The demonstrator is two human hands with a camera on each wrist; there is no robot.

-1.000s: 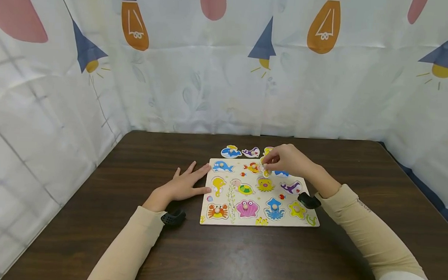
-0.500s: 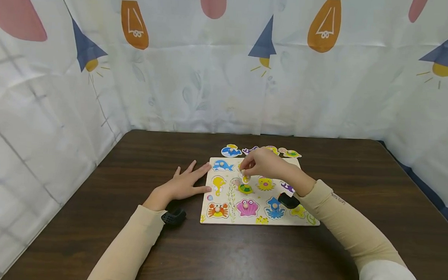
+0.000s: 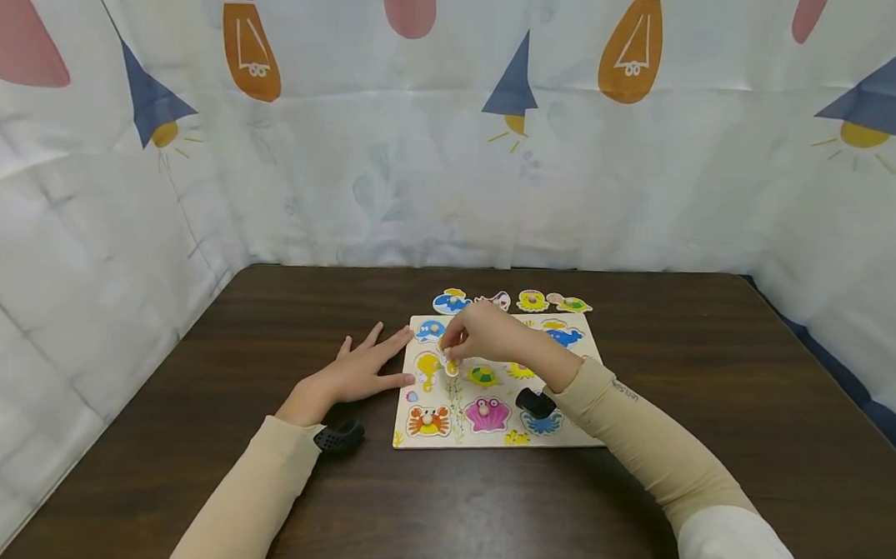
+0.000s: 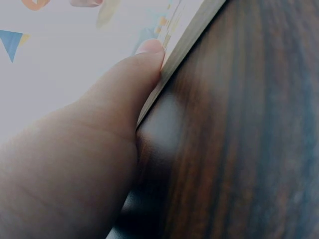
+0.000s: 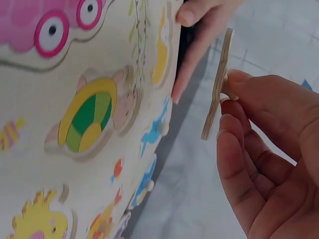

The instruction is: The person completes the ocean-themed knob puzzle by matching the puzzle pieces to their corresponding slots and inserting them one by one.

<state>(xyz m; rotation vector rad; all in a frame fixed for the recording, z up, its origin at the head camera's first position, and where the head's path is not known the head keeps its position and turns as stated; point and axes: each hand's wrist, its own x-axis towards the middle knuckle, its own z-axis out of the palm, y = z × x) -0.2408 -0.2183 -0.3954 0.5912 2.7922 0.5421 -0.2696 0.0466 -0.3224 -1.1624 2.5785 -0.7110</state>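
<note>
My right hand [image 3: 483, 331] pinches the knob of a thin wooden puzzle piece [image 5: 218, 82], yellow with a white border in the head view. In the right wrist view the piece stands edge-on, and its picture is turned away. It is held over the upper left of the puzzle board [image 3: 403, 440], close to the printed yellow seahorse [image 3: 427, 370]. My left hand [image 3: 361, 367] lies with spread fingers at the board's left edge. Its thumb [image 4: 149, 52] touches that edge. The crab piece [image 3: 428, 420] and pink shell piece [image 3: 487, 415] sit in the board.
Behind the board lie loose pieces: a blue whale [image 3: 451, 302], a purple one [image 3: 501, 300] partly hidden by my right hand, a yellow octopus [image 3: 533, 301] and a turtle [image 3: 569, 304]. The dark wooden table [image 3: 438, 512] ends at a printed curtain [image 3: 311, 157].
My right hand has moved left across the board, carrying the yellow puzzle piece from near the upper middle to the upper left. My left hand stays in place; the head view has shifted slightly.
</note>
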